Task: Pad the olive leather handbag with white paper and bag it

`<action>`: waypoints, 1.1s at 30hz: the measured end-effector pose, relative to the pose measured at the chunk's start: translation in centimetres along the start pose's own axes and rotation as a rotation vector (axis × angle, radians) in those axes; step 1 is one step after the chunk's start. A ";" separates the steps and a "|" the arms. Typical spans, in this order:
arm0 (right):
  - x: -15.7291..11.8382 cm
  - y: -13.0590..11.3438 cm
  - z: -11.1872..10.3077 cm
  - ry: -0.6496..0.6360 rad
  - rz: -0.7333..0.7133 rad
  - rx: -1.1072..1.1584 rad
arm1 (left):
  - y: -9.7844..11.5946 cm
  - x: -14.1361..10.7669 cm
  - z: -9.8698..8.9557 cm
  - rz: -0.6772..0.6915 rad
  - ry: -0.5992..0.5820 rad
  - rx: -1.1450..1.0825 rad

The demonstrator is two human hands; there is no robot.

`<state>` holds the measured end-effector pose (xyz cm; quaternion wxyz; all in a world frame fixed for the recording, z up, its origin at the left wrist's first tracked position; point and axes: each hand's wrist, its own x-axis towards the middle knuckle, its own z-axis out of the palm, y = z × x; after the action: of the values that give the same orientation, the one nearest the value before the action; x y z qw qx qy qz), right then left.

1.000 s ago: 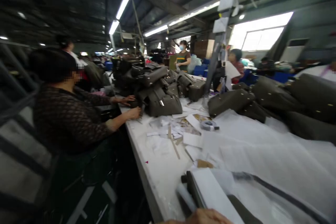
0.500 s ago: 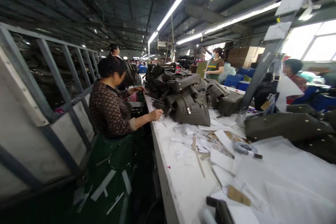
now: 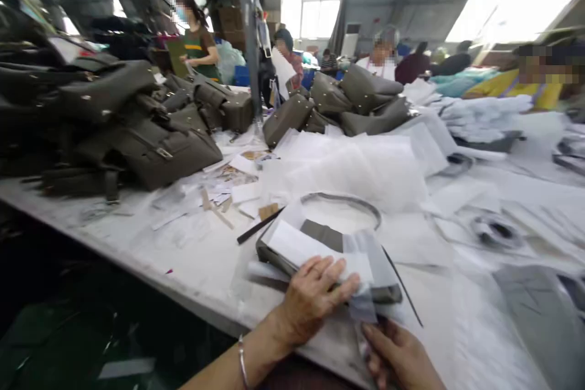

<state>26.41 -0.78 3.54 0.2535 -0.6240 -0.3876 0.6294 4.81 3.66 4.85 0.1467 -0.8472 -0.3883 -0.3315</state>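
Observation:
A grey-green bag (image 3: 322,233) lies on the white table, partly covered by a white sheet (image 3: 297,244) and a strip of clear film (image 3: 363,308). My left hand (image 3: 313,298), with a bracelet at the wrist, rests on the sheet with its fingers spread, pressing it against the bag. Just below the bag's near right edge, my right hand (image 3: 395,350) pinches the lower end of the clear film between thumb and fingers. A grey handle (image 3: 342,197) arches behind the bag, and a dark strap (image 3: 402,283) runs out on its right.
Piled grey-green bags (image 3: 169,146) cover the table's left side, with more bags (image 3: 375,97) behind a metal post (image 3: 253,42). Paper scraps (image 3: 219,195) lie left of centre. A roll (image 3: 496,233) sits at right. Several people are beyond the table.
The view has swung right and down toward the near table. Both my hands, out of view before, now show at the bag with the white sheet and film.

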 end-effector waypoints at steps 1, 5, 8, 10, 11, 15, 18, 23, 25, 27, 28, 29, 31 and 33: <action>-0.1 0.4 0.1 0.026 -0.005 0.059 | -0.1 0.0 -0.1 0.014 -0.013 0.000; 0.0 0.7 0.9 0.066 -0.009 0.236 | -0.1 -0.2 -0.4 0.047 -0.063 0.040; -0.5 0.6 1.1 0.031 0.014 0.308 | 0.1 -0.3 -0.2 0.071 -0.078 0.077; -1.0 0.6 1.3 0.002 0.038 0.326 | 0.1 -0.4 0.0 0.083 -0.081 0.083; -1.2 0.7 1.5 -0.006 0.046 0.331 | 0.2 -0.4 0.1 0.090 -0.086 0.080; -1.8 1.0 2.3 -0.008 0.059 0.322 | 0.3 -0.8 0.4 0.097 -0.100 0.069; -2.5 1.2 1.8 -0.084 0.067 0.159 | 0.3 -1.1 0.6 0.101 -0.109 0.067; -4.3 -3.3 -1.9 -0.081 -0.156 -0.427 | 0.5 -1.6 0.8 0.127 -0.139 0.096; -3.9 -6.8 -3.0 0.069 -0.409 -0.577 | 0.5 -1.6 0.8 0.127 -0.135 0.105; -2.1 -10.3 -2.9 0.191 -0.703 -0.717 | 0.5 -1.5 0.8 0.131 -0.122 0.110; -0.8 -11.8 -2.6 0.221 -0.831 -0.792 | 0.5 -1.5 0.8 0.134 -0.107 0.112; 0.7 -12.9 -2.0 0.237 -0.923 -0.890 | 0.5 -1.4 0.8 0.136 -0.096 0.114; 3.9 -14.3 -0.6 0.252 -0.959 -1.142 | 0.5 -1.4 1.0 0.135 -0.070 0.118; 6.4 -14.5 0.4 0.243 -0.909 -1.335 | 0.5 -1.5 1.2 0.126 -0.048 0.121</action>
<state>23.01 12.57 11.35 0.0993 -0.4893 -0.8659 0.0298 5.06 3.11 2.95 0.2089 -0.8673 -0.3569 -0.2772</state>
